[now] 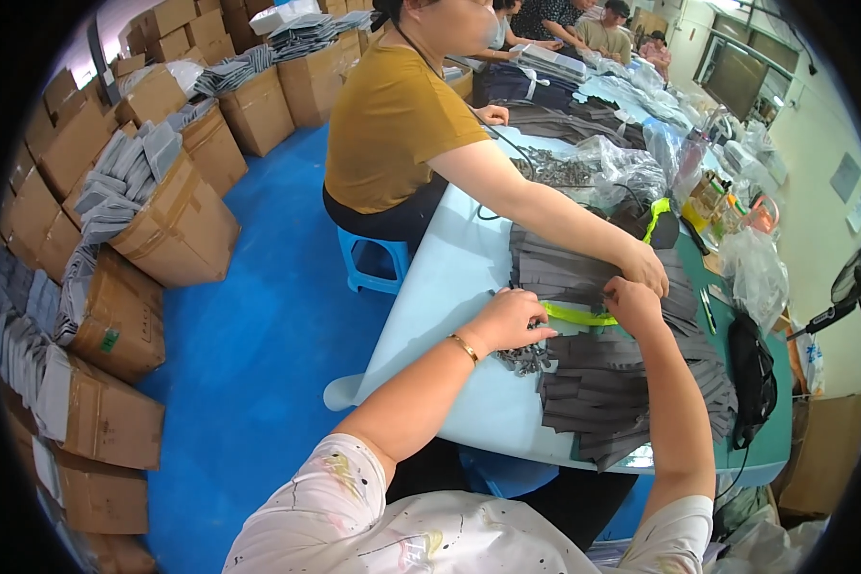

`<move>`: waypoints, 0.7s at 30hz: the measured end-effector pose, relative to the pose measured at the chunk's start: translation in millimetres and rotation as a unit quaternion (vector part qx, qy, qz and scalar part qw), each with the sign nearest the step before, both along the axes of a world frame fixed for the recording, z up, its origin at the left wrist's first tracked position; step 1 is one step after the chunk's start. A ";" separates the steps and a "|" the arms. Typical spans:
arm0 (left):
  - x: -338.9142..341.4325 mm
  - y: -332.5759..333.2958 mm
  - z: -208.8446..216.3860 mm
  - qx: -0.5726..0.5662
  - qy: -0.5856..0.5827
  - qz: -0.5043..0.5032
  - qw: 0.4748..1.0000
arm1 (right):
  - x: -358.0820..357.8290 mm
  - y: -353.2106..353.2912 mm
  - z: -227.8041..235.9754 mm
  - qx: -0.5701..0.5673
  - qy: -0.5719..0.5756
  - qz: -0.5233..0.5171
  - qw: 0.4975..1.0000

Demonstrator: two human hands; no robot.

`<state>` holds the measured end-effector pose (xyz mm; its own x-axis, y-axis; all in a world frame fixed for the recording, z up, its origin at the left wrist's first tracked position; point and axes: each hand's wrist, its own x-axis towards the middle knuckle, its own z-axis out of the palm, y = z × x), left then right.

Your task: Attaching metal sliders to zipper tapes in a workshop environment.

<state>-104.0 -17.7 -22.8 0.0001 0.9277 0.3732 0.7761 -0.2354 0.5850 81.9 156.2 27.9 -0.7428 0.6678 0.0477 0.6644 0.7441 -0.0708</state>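
Note:
A neon yellow-green strip [583, 316] stretches between my hands over the table. My left hand [513, 320], with a gold bracelet at its wrist, is closed at the strip's left end. Small dark metal pieces [526, 360] lie in a heap beside and below it. My right hand [634, 304] pinches the strip's other end; its fingertips are partly hidden. Beneath lie rows of dark grey fabric strips [607, 387]. A co-worker's hand [646, 270] reaches in just beyond my right hand, very close to it.
The co-worker in a mustard shirt [406, 124] sits at the left of the pale blue table [421, 316]. A black pouch [753, 378] lies at right, near a fan [846, 287]. Cardboard boxes [177, 230] full of grey pieces line the blue floor [249, 364].

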 end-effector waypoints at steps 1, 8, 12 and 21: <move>0.9 1.5 1.1 0.001 0.001 0.004 1.000 | 1.5 0.6 -2.1 0.008 -0.025 -0.005 1.000; -4.3 -2.7 1.0 -0.013 0.023 0.035 0.999 | 1.0 -24.1 -9.2 0.020 -0.093 0.052 0.994; 0.4 -4.6 -1.2 0.000 0.024 0.025 0.999 | 8.4 -24.2 -8.4 0.019 -0.054 0.054 0.997; -6.2 5.6 -9.0 0.010 0.001 0.028 1.000 | 12.1 -33.8 -13.0 0.056 -0.124 0.059 0.989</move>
